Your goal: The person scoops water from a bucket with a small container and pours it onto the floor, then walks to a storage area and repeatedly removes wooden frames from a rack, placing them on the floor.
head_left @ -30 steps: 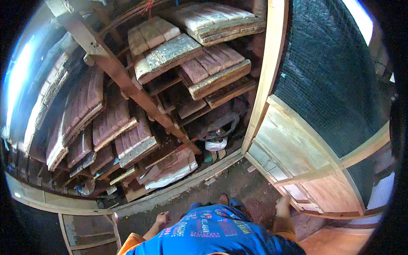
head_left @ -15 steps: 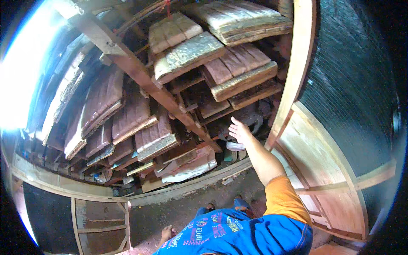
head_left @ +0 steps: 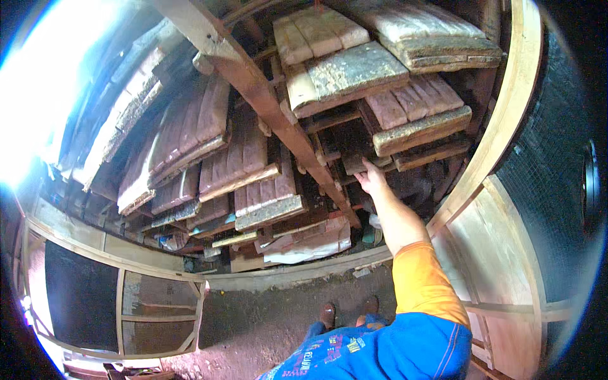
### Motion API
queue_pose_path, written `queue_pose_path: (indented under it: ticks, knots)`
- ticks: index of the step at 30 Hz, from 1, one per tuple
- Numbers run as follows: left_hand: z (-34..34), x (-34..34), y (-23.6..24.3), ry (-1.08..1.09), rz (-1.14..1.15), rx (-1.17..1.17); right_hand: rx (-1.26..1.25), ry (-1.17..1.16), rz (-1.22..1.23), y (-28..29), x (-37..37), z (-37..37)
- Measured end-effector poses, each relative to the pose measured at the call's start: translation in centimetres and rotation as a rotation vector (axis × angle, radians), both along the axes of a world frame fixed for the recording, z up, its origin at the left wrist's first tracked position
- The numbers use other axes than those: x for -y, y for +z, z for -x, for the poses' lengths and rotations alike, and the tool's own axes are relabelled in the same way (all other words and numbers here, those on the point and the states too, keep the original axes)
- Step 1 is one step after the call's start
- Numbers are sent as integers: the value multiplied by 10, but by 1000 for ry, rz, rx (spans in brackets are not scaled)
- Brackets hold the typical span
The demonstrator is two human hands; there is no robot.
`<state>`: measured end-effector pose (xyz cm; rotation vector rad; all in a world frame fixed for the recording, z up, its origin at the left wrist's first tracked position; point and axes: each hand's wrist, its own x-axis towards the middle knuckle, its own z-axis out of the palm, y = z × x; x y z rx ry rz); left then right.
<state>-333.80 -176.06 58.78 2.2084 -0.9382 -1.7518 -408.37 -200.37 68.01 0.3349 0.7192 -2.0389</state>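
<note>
My right hand (head_left: 372, 180) reaches forward from an orange sleeve to the rack. Its thumb lies over and its fingers curl under the front end of a dark board (head_left: 354, 164) on a lower level, just left of a thick slab (head_left: 423, 132) with a ridged brown top. Part of that board is hidden in shadow. Above hangs a mottled, pale-edged slab (head_left: 354, 73), apart from the hand. My left hand is out of the picture.
A slanting wooden beam (head_left: 278, 117) crosses the rack's front. More ridged slabs (head_left: 187, 126) are stacked to its left. A low concrete ledge (head_left: 297, 275) runs along the rack's foot. At right stands a wood-framed mesh panel (head_left: 538, 183), at lower left a wooden frame door (head_left: 120, 304).
My right hand has gone from open fingers in front of the rack to the end of the dark board. The view has shifted left, and my left hand has left the picture.
</note>
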Motion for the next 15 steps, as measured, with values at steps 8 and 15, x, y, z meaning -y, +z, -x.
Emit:
queue_pose_path:
  ticks: [8, 15]
  knots:
    - [-13, 13, -12, -148, 11, -18, -32, 134, 30, -11, -101, -69]
    - [16, 87, -2, -414, 151, 75, -162, 131, 36, -45, -219, -143]
